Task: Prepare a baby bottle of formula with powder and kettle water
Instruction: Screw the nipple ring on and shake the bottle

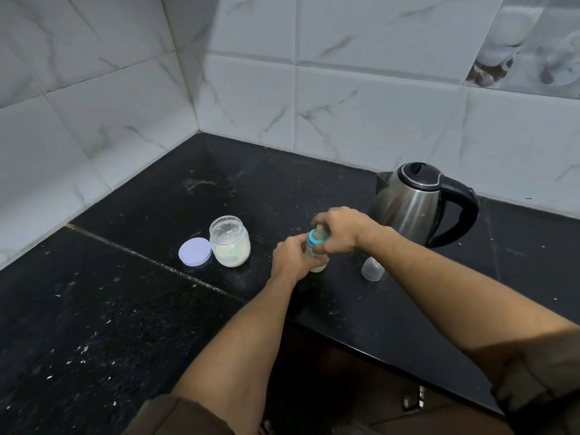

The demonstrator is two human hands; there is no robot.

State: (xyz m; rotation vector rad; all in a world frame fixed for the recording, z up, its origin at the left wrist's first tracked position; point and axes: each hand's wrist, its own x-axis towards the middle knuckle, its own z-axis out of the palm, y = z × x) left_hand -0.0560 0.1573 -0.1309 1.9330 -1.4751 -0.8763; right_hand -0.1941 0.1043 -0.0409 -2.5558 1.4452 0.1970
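While I stand at the front edge of the black counter point(141, 309), which cuts across from 7 o'clock to 4 o'clock just under my forearms, the baby bottle point(318, 265) stands upright on the slab at the centre of my view. From the bottle, the widest bare stone lies toward 12 o'clock, back to the tiled wall point(361, 98), and toward 7 o'clock on my near left, past a seam in the slab.

At 9 o'clock, near the bottle but apart from it, stands the open powder jar point(230, 241), with its lavender lid point(195, 251) flat on the counter and touching, or all but touching, the jar's far side. At 2 o'clock sits the steel kettle point(417, 202), close behind my right wrist, its black handle turned to 3 o'clock. At 4 o'clock a clear cap point(372, 269) stands just under my right forearm.

My left hand point(292, 257) comes in from 7 o'clock and wraps the bottle's body, fingers curled round it. My right hand point(339, 227) reaches in from 4 o'clock with the wrist bent and arches over the top, thumb and fingers pinching the blue ring point(313, 239) below the teat point(320, 230).
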